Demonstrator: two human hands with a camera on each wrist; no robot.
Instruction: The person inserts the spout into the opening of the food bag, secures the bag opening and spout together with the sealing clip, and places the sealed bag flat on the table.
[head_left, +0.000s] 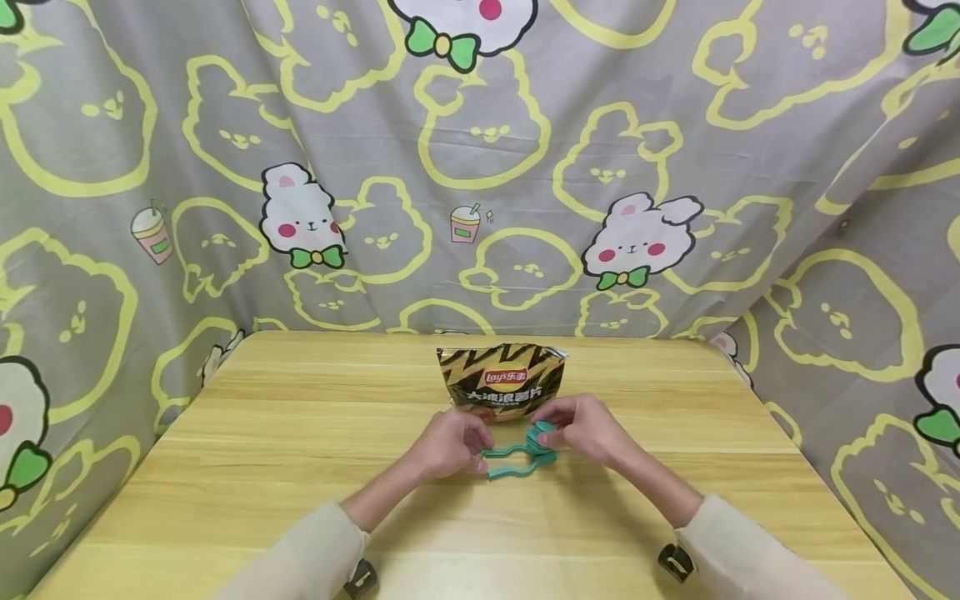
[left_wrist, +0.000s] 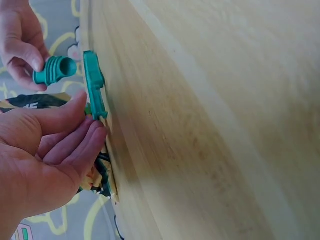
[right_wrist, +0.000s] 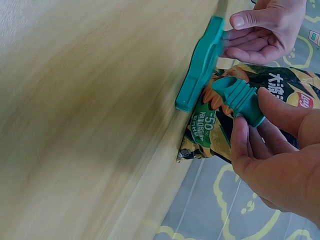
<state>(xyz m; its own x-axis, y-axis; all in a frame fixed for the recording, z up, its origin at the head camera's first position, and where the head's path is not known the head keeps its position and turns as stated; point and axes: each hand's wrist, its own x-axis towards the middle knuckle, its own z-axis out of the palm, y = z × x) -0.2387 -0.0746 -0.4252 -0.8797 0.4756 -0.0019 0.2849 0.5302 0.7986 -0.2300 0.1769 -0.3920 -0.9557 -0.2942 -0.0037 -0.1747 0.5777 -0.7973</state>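
At the left, the left forearm runs forward and inward from a pale sleeve (head_left: pixel 303 550), and the left hand (head_left: pixel 448 443) sits low by the table (head_left: pixel 300 417). Its palm is turned inward, thumb apart from loosely bent fingers; the fingertips are at the free end of the clip, without a firm grip on it, and whether they actually touch cannot be told.

Just behind the hands, the Lay's potato chip bag (head_left: pixel 502 379) stands upright on the table, printed front toward the person. Whether its top is cut open cannot be made out.

In front of it lies the green bag clip (right_wrist: pixel 201 65), its two long arms spread at the left and meeting at the right. So the clip is opened, but it is not on the bag; closing it over anything is not yet done.

Just above the clip's joined end is the ribbed green spout piece (right_wrist: pixel 242 100), apart from the clip and not fitted to it. The right hand (head_left: pixel 587 429) pinches it between thumb and fingertips, wrist bent inward, the forearm slanting in from the right.
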